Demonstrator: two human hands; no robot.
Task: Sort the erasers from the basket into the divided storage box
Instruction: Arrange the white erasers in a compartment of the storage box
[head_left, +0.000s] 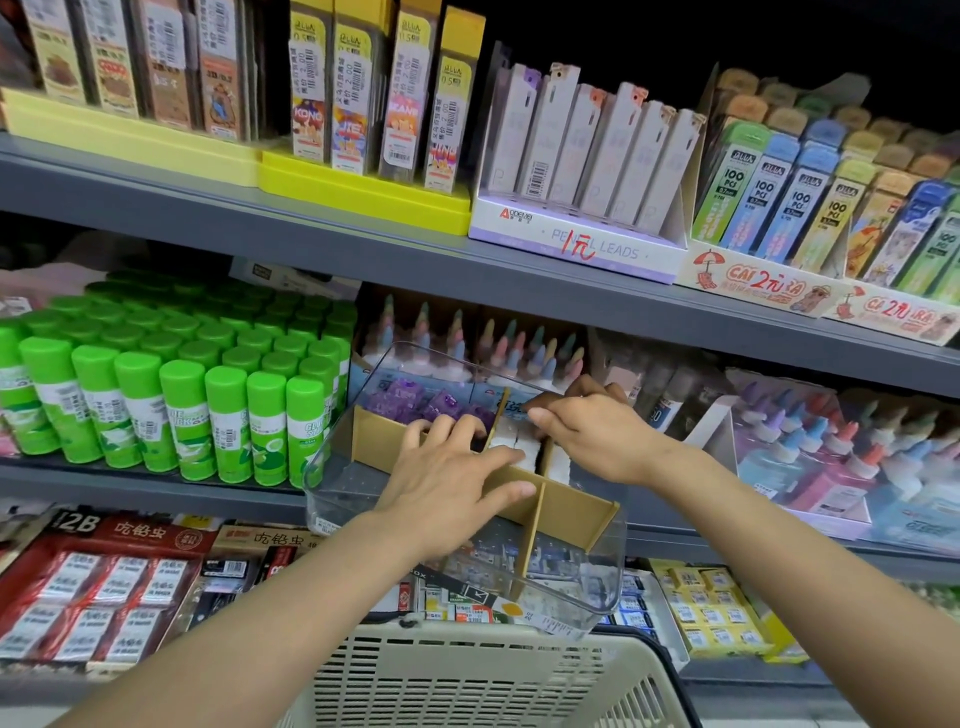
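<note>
A clear plastic storage box with brown cardboard dividers juts out from the middle shelf. Purple erasers fill its back-left compartment; white erasers stand in the middle one. My left hand lies over the cardboard divider, fingers spread and touching the compartments, with nothing clearly held. My right hand reaches in from the right, its fingertips pinched down on the white erasers. The beige slotted basket sits below the box at the bottom edge; its contents are out of sight.
Green glue sticks crowd the shelf left of the box. Bottles with coloured caps stand to the right. Boxed erasers fill the lower shelf. Pencil lead packs line the upper shelf.
</note>
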